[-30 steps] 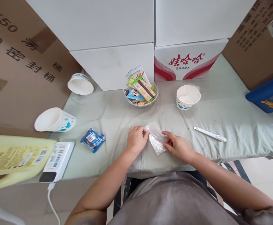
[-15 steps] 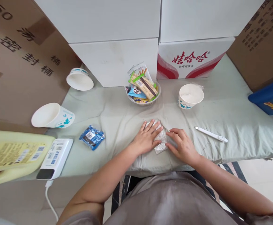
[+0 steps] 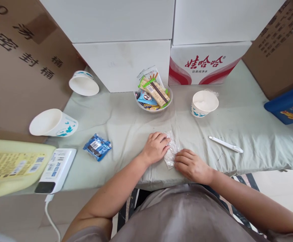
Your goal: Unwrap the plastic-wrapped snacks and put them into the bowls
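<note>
A flat, crinkled packet of clear plastic point(image 3: 171, 153) lies on the cloth-covered table in front of me. My left hand point(image 3: 156, 148) has its fingers curled and pressed together on the packet's left edge. At the lower right edge, my right hand point(image 3: 190, 164) is closed with bent fingers, the tips tucked against the plastic. Both thumbs are partly hidden. Right of my hands lies a white utility knife point(image 3: 225, 144). Behind them stands a clear bowl point(image 3: 153, 110) of wrapped snacks. A white paper cup point(image 3: 204, 104) with crumpled clear film stands back right.
Two paper cups point(image 3: 54, 122) lie tipped at the left, near a blue packet point(image 3: 97, 147). A white power bank point(image 3: 57, 169) with a cable and a yellow jug point(image 3: 12, 164) stand front left. White boxes point(image 3: 126, 67) line the back; a blue container point(image 3: 287, 106) is at the right.
My left hand's spread fingers have curled in and drawn back to the packet's left edge. My right hand has moved slightly toward me and closed at the lower right edge.
</note>
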### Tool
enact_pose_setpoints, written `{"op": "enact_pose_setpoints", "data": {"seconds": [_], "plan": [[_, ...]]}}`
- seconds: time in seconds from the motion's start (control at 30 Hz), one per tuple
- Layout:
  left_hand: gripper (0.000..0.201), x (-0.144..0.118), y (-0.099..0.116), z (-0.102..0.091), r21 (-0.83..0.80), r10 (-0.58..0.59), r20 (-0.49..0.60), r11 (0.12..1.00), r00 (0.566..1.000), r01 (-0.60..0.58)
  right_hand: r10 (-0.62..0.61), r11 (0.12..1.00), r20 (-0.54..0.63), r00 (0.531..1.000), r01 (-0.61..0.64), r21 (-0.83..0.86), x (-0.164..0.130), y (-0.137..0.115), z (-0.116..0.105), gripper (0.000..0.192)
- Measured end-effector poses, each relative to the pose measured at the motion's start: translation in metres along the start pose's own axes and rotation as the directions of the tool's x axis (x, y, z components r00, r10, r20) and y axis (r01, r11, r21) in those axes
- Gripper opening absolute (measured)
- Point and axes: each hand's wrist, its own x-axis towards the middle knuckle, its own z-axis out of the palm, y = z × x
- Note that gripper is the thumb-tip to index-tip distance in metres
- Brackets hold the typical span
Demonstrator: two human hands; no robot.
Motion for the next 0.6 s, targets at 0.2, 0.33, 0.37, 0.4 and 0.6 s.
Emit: {"op": "enact_pose_setpoints", "data": {"seconds": [0.2, 0.33, 0.37, 0.4, 0.6], "plan": [[0.025, 0.0, -0.005, 0.003, -0.128, 0.095, -0.052, 0.987, 0.994, -0.101, 0.059, 0.998, -0.007, 0.998, -0.059, -0.022, -0.002, -0.009, 0.008, 0.018], [0.018, -0.001, -0.007, 0.002, -0.206, 0.133, -0.085, 0.967, 0.987, -0.148, 0.031, 0.998, -0.033, 0.999, -0.033, -0.06, -0.004, -0.016, 0.012, 0.016], [0.017, -0.001, -0.007, 0.002, -0.216, 0.146, -0.077, 0.963, 0.986, -0.159, 0.022, 0.998, -0.044, 0.999, -0.025, -0.055, -0.004, -0.018, 0.011, 0.016], [0.016, -0.001, -0.007, 0.002, -0.221, 0.157, -0.068, 0.961, 0.985, -0.168, 0.016, 0.999, -0.056, 0.998, -0.018, -0.045, -0.004, -0.019, 0.01, 0.016], [0.017, 0.0, -0.01, 0.003, -0.252, 0.155, -0.038, 0.955, 0.987, -0.16, -0.03, 0.999, -0.039, 0.999, 0.029, -0.032, 0.013, -0.006, -0.005, 0.018]]}}
